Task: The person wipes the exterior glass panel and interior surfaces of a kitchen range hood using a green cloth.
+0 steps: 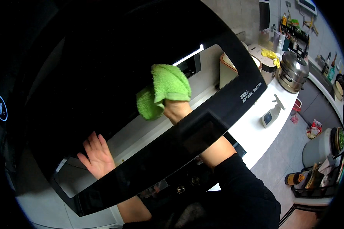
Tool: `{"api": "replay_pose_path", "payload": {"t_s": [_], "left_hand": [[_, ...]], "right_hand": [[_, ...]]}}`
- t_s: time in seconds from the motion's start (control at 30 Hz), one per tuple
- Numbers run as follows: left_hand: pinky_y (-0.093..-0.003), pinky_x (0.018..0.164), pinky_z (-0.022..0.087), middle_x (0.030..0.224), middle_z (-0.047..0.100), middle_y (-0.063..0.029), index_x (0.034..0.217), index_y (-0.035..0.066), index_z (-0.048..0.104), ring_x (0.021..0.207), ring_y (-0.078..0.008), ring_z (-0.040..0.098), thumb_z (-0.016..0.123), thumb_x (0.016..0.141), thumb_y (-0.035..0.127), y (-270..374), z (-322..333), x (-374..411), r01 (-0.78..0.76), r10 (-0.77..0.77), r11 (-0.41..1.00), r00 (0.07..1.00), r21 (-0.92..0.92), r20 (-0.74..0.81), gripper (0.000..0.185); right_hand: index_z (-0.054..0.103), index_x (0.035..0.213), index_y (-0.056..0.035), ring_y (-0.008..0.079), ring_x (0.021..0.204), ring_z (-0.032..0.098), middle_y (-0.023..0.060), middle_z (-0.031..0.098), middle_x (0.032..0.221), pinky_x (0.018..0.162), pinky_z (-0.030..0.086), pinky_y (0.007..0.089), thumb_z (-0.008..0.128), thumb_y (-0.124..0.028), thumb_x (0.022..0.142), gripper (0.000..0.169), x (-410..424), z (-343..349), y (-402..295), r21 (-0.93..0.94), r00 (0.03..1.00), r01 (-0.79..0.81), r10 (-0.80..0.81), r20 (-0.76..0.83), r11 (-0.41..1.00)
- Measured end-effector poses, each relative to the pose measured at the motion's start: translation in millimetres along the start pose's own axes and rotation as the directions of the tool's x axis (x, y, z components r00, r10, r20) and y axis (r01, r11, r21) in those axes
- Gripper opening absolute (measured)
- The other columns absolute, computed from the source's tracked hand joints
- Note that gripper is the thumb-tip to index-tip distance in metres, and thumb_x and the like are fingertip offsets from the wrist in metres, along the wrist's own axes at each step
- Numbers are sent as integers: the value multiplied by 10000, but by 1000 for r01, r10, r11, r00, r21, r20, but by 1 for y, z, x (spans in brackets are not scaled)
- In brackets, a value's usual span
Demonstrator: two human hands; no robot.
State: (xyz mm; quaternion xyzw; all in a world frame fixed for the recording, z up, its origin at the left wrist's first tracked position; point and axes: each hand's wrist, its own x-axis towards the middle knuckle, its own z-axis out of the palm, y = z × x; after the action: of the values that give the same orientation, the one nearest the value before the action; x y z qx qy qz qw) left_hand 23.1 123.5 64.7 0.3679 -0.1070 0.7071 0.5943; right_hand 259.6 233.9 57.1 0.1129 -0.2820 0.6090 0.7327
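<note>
A dark, glossy range hood panel (149, 166) spreads before me, with a light-toned window area in it. Both my forearms pass behind its lower band. My right hand (177, 109) is mostly wrapped in a green terry cloth (172, 83), and only the wrist side shows. The cloth lies against the dark surface near the middle of the panel. At the lower left, my left hand (99, 157) shows its palm, fingers spread and nothing in it. Whether its fingertips touch the dark surface I cannot tell. A lit round touch control (1, 108) glows at the far left.
A trigger spray bottle (271, 116) stands on the white countertop (252, 137) at right. Beyond it are a stainless steamer pot (293, 71), yellow rubber gloves (271, 55) and a cream canister (228, 71). Stove knobs (181, 189) show below the panel. A bottle (293, 179) sits near a black rack.
</note>
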Motion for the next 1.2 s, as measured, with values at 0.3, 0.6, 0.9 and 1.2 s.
{"api": "replay_pose_path", "payload": {"t_s": [0.3,0.6,0.9,1.2], "left_hand": [[-427,1075,83,1381,260,-61,1237,94,357,1298,-196,175,342,903,412,-2,9,-2,-5,4,1000,999,-31,-38,462],[-428,1076,86,1359,290,-58,1210,94,377,1294,-188,185,352,897,429,1,4,-5,-1,1,1000,1000,17,-3,460],[-451,1062,120,1367,264,-42,1271,137,319,1298,-175,165,340,886,469,0,20,-5,-17,17,1000,991,-1,-130,509],[-447,1070,99,1336,306,-85,1204,48,363,1302,-210,158,370,893,426,-2,19,-3,8,-8,1000,1000,-19,19,489]], "right_hand": [[521,998,-57,152,766,533,59,547,911,631,483,279,502,-178,875,174,37,20,-20,156,850,219,-110,-515,963],[527,1024,-68,172,886,539,71,554,982,762,473,301,503,-217,871,215,-18,46,47,139,936,-148,184,-299,979],[527,1031,-70,194,921,499,68,531,990,810,449,349,442,-314,882,299,26,27,-13,164,872,92,1,-490,982],[441,1131,-75,186,962,514,75,526,1044,876,417,313,394,-283,909,308,-19,56,65,-435,901,-350,172,-398,830]]}}
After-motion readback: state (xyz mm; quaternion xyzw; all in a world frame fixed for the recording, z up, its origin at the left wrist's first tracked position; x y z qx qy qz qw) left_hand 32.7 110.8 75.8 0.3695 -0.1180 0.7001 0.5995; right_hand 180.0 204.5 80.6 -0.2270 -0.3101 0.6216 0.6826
